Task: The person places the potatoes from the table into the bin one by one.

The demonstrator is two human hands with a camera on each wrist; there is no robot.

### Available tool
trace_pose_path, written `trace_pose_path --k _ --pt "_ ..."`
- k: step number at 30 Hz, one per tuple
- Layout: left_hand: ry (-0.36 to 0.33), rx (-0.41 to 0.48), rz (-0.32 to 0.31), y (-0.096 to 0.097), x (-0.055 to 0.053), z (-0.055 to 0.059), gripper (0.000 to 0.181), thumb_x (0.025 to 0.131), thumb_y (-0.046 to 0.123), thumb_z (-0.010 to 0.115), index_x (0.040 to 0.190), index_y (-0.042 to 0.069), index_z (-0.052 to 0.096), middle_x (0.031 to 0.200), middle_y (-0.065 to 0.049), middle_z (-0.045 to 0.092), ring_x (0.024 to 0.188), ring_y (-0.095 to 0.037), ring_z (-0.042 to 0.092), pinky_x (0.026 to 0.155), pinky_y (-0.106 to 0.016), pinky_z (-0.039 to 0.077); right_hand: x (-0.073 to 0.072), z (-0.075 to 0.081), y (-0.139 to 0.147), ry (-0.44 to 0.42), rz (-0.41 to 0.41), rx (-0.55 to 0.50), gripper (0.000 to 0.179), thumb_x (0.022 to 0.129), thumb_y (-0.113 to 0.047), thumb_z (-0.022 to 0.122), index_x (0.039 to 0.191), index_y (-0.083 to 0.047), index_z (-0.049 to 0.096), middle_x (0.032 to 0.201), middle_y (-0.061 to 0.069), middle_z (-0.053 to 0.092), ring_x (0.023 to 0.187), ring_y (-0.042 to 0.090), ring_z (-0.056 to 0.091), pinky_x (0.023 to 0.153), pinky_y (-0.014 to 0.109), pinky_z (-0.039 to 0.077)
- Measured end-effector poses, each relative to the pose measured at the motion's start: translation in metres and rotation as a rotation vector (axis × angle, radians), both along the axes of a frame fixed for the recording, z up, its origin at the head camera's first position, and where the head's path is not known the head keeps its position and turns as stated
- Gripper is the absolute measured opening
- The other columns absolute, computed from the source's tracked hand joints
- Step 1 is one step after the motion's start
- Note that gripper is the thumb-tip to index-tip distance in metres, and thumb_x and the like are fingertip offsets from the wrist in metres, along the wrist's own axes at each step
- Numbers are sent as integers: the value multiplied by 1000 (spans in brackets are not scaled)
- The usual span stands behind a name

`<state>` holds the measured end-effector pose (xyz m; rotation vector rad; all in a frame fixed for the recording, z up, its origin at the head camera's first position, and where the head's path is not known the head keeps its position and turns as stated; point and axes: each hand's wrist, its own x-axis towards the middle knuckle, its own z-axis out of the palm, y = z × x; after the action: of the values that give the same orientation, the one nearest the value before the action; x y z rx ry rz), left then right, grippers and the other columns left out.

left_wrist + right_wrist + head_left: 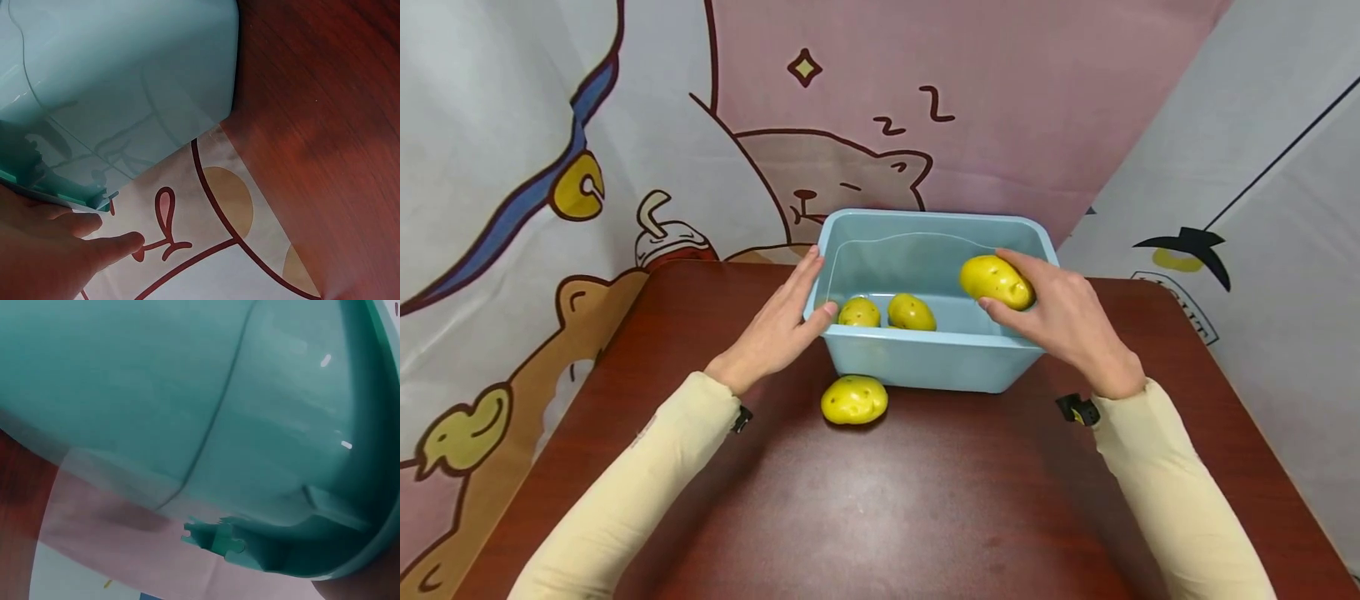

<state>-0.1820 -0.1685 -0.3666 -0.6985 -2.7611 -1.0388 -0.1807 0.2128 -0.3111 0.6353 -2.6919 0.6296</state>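
Note:
My right hand [1063, 312] grips a yellow potato [996, 282] between thumb and fingers, above the right part of a light blue plastic bin [925, 364]. At the bin's left rim, my left hand [775, 329] rests with its fingers straight along the outside and the thumb at the front corner. Inside the bin, on the left, lie two more potatoes, one [859, 312] in the corner and another [912, 313] beside it. Just in front of the bin, a fourth potato [853, 400] sits on the table. The right wrist view shows mostly bin wall [125, 375]; the held potato is hidden there.
The dark red-brown wooden table [880, 508] carries the bin near its far edge. Behind it hangs a cloth [1000, 108] printed with cartoon animals, close to the bin's back wall. A small black camera [1077, 410] is strapped at the right wrist.

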Motion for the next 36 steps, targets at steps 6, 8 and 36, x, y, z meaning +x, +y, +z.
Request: trace_pose_path --k 6,8,36 --pt "-5 -5 1 0 0 2 80 106 59 39 167 13 15 174 3 4 158 -24 17 124 -55 19 -8 2 1 -121 47 58 75 94 -44 75 155 -11 49 143 11 60 106 30 60 84 47 49" --pt "-9 -6 2 1 0 2 80 106 59 39 167 13 15 174 2 5 158 -24 16 124 -57 18 -7 2 2 -120 51 40 80 92 -45 78 157 -12 46 155 11 51 127 33 54 99 55 47" --pt "10 22 -10 3 -4 -1 79 106 54 42 167 10 17 174 5 3 157 -25 19 124 -52 22 81 -38 -72 482 619 -512 54 101 -36 69 125 13 65 129 26 66 130 40 57 113 44 42"
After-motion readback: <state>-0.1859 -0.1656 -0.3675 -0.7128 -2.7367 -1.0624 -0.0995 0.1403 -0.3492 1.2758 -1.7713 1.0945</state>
